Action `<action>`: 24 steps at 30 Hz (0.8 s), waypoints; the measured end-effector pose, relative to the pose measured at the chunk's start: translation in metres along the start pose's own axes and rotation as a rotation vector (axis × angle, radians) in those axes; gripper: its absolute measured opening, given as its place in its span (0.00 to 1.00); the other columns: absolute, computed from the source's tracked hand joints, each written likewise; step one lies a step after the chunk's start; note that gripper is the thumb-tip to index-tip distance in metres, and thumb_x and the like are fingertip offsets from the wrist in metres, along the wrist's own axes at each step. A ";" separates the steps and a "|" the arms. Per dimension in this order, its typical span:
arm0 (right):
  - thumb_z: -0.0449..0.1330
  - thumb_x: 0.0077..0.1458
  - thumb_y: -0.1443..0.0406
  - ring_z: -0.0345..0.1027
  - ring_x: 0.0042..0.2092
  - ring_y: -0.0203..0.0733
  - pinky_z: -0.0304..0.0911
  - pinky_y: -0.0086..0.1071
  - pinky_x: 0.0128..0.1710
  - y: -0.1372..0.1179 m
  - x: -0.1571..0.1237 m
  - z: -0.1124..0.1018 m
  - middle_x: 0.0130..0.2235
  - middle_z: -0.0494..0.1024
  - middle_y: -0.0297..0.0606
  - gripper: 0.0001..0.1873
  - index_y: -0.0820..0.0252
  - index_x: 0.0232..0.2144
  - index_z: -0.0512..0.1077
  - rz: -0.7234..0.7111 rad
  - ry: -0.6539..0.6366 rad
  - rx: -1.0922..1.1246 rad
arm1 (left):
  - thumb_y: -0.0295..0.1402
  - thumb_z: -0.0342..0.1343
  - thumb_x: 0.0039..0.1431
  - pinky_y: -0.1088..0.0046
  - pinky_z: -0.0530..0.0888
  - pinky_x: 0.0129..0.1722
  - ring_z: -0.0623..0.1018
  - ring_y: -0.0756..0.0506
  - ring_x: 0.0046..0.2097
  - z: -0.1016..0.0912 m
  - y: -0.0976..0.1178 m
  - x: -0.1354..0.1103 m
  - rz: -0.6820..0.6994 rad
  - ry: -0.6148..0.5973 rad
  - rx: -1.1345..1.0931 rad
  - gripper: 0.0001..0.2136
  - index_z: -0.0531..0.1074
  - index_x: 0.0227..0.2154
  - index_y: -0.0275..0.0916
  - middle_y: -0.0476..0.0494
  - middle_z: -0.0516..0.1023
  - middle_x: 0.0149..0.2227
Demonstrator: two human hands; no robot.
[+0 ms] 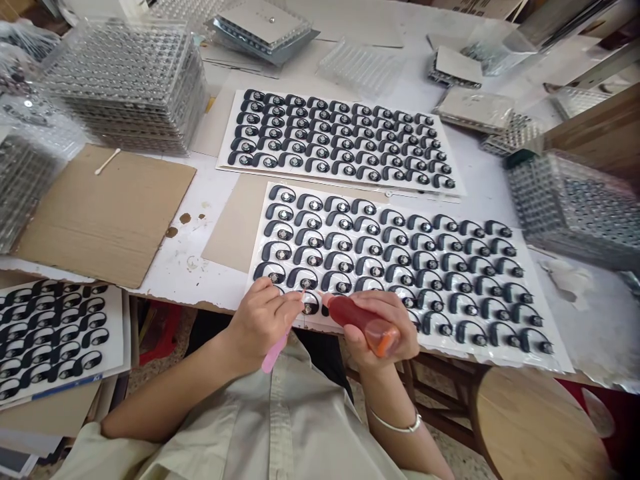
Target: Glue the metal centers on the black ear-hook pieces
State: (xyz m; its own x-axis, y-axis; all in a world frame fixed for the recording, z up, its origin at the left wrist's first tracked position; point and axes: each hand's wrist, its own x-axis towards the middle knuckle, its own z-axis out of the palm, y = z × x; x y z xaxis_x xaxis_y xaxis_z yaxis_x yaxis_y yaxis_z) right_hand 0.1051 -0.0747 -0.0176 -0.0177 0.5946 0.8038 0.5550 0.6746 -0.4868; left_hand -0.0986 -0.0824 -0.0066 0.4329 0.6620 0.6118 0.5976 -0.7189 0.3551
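My left hand (263, 323) is closed round a thin tool with a flat pink handle (275, 353); its tip points at the near edge of a white sheet (553, 327). My right hand (387, 320) grips a red squeeze bottle (353, 317), tilted with its nozzle toward the left hand and its orange-tinted base toward me. On the sheet lie rows of black curved pieces, each with a shiny round stone. One black piece (311, 304) sits right by both tips. Whether either tip touches it I cannot tell.
Behind lies a second sheet (225, 160) of similar black pieces. Stacked clear trays (135, 87) stand back left, more trays (575, 200) at right. A cotton swab (107, 162) rests on brown cardboard (105, 220). Another sheet (115, 327) is lower left, a round wooden stool (535, 420) lower right.
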 end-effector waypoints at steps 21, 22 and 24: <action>0.63 0.52 0.57 0.70 0.30 0.41 0.67 0.36 0.25 0.000 0.002 0.001 0.30 0.76 0.37 0.16 0.60 0.40 0.70 -0.003 -0.020 0.042 | 0.19 0.51 0.58 0.69 0.66 0.31 0.76 0.50 0.29 -0.002 -0.004 0.005 -0.039 0.048 -0.115 0.07 0.68 0.36 0.36 0.43 0.81 0.34; 0.63 0.52 0.57 0.70 0.30 0.41 0.67 0.36 0.25 0.000 0.002 0.001 0.30 0.76 0.37 0.16 0.60 0.40 0.70 -0.004 -0.020 0.038 | 0.19 0.51 0.58 0.69 0.66 0.31 0.76 0.50 0.29 -0.002 -0.004 0.005 -0.041 0.048 -0.113 0.07 0.68 0.36 0.36 0.43 0.81 0.34; 0.63 0.52 0.56 0.70 0.30 0.41 0.67 0.36 0.24 0.001 0.002 0.001 0.30 0.76 0.36 0.15 0.59 0.39 0.70 -0.001 -0.021 0.032 | 0.19 0.51 0.58 0.69 0.66 0.31 0.75 0.50 0.28 -0.001 -0.004 0.005 -0.041 0.049 -0.110 0.07 0.68 0.36 0.36 0.43 0.81 0.34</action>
State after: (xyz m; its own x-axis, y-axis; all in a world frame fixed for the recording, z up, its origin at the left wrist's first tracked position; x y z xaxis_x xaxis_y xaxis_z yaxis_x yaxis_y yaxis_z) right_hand 0.1051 -0.0727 -0.0167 -0.0355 0.6027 0.7971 0.5282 0.6885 -0.4970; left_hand -0.0999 -0.0764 -0.0041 0.3742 0.6821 0.6282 0.5355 -0.7120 0.4541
